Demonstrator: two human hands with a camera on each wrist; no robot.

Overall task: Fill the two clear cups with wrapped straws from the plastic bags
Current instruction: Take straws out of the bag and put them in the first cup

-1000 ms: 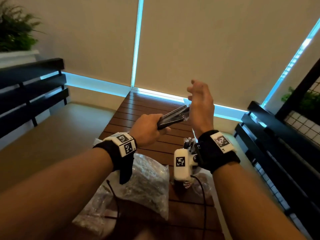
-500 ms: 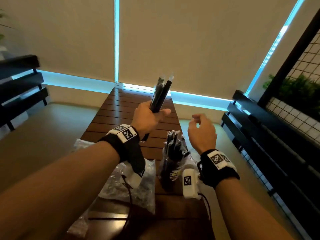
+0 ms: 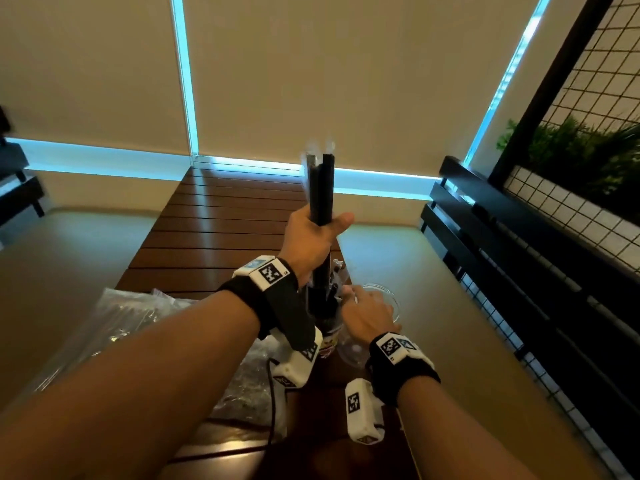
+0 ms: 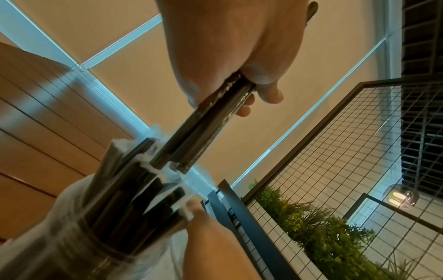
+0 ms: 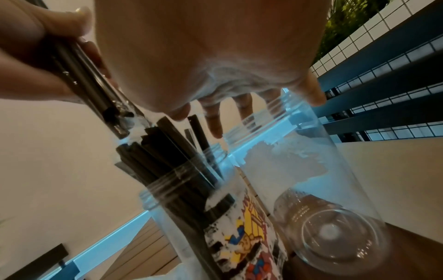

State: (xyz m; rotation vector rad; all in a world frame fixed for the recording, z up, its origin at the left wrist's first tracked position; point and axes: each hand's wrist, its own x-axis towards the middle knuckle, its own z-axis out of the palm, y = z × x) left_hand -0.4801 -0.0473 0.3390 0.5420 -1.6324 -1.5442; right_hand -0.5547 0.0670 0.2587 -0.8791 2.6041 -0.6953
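My left hand (image 3: 313, 237) grips a bundle of black wrapped straws (image 3: 322, 188) upright. The bundle's lower end (image 4: 167, 166) meets the tops of the straws standing in a clear printed cup (image 5: 203, 208), which is packed with them. Just right of it stands a second clear cup (image 5: 311, 180) with nothing inside. My right hand (image 3: 363, 311) hovers low over both cups, its fingers (image 5: 215, 123) spread and straight by the rims, holding nothing. Whether they touch the glass I cannot tell.
Crumpled plastic bags (image 3: 138, 317) lie on the slatted wooden table (image 3: 214, 237) left of the cups, under my left forearm. A black bench (image 3: 502, 244) and a wire grid with plants (image 3: 588, 161) run along the right. Blinds close off the far side.
My left hand has turned the straw bundle from level to upright and brought it down onto the filled cup. My right hand let go of the bundle and dropped to the cups.
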